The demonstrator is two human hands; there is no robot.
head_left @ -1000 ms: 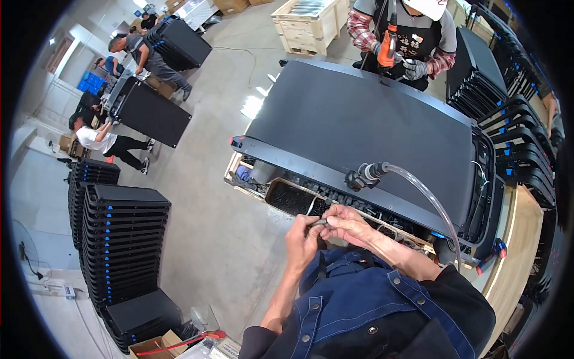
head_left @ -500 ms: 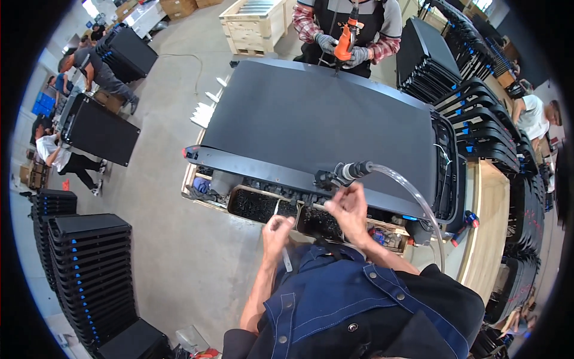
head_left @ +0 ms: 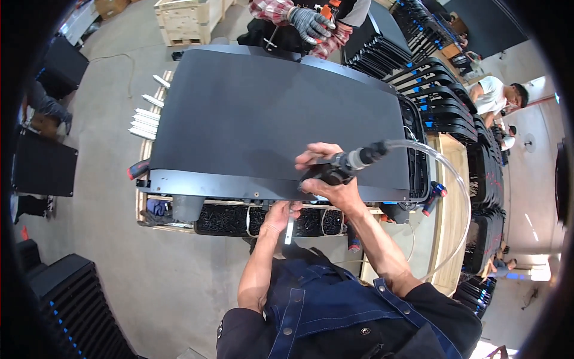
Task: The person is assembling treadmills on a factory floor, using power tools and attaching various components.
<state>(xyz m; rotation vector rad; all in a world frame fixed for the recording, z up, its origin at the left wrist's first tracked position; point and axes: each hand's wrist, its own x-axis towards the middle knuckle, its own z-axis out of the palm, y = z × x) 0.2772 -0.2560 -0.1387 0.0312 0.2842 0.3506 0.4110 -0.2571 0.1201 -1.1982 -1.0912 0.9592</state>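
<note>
In front of me lies a long black deck [head_left: 287,113], like that of a treadmill, with dark metal rails along its sides. My right hand [head_left: 344,190] is closed around a black air screwdriver [head_left: 359,157], held over the near rail [head_left: 221,184]. From the tool's top a clear hose [head_left: 457,170] curves away to the right. Just under the near rail, my left hand [head_left: 276,218] is closed with a flat light metal strip [head_left: 289,232] hanging from its fingers. The tool's tip is hidden by my right hand, so I cannot tell whether it touches the rail.
Bins of small black parts [head_left: 224,220] stand beneath the near rail. Opposite, a co-worker's gloved hand [head_left: 311,25] is beside an orange tool [head_left: 327,11]. A red-black power tool [head_left: 434,198] lies to the right. Stacked black frames [head_left: 442,99] stand beyond; more panels [head_left: 78,299] are stacked at left.
My right hand has taken hold of the screwdriver and brought it over the near rail. My left hand has moved up against the rail with the strip. My view has shifted right.
</note>
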